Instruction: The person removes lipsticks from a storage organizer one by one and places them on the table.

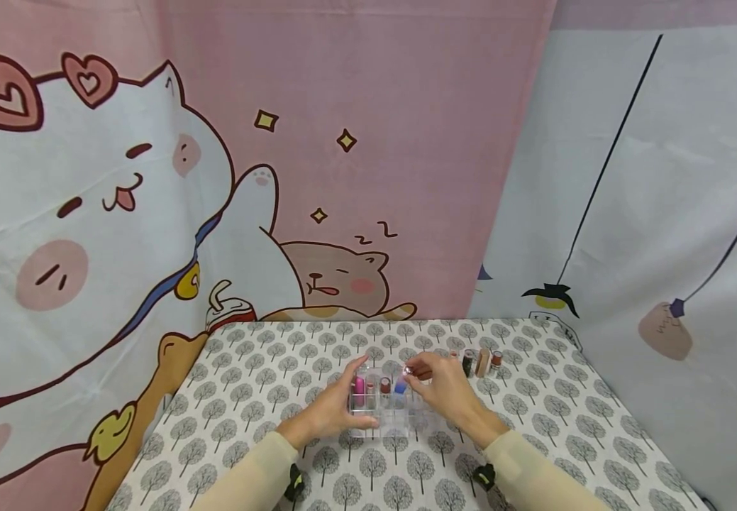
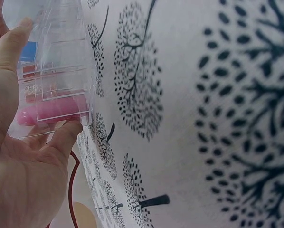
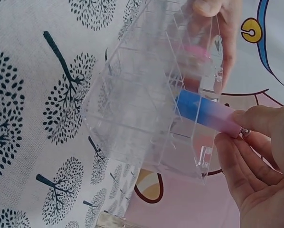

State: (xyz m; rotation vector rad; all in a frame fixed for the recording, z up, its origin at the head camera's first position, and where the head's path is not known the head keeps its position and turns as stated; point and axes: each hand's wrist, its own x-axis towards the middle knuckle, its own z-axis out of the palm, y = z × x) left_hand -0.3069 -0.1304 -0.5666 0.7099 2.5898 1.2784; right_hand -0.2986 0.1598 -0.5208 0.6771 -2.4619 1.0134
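A clear compartmented organizer stands on the patterned cloth. My left hand grips its left side, with the fingers toward the back and the thumb at the front. In its back row stand a bright pink lipstick tube, a small pinkish tube and a tube with a reddish-brown cap. At the right end of that row, my right hand pinches the pink top of a pink-and-blue lipstick tube. Its blue end is inside a compartment; whether it touches the bottom cannot be told.
Several lipsticks stand behind my right hand, among them a dark tube, a tan tube and a reddish-brown one. The tree-print cloth covers the table. A cartoon-printed curtain hangs behind it.
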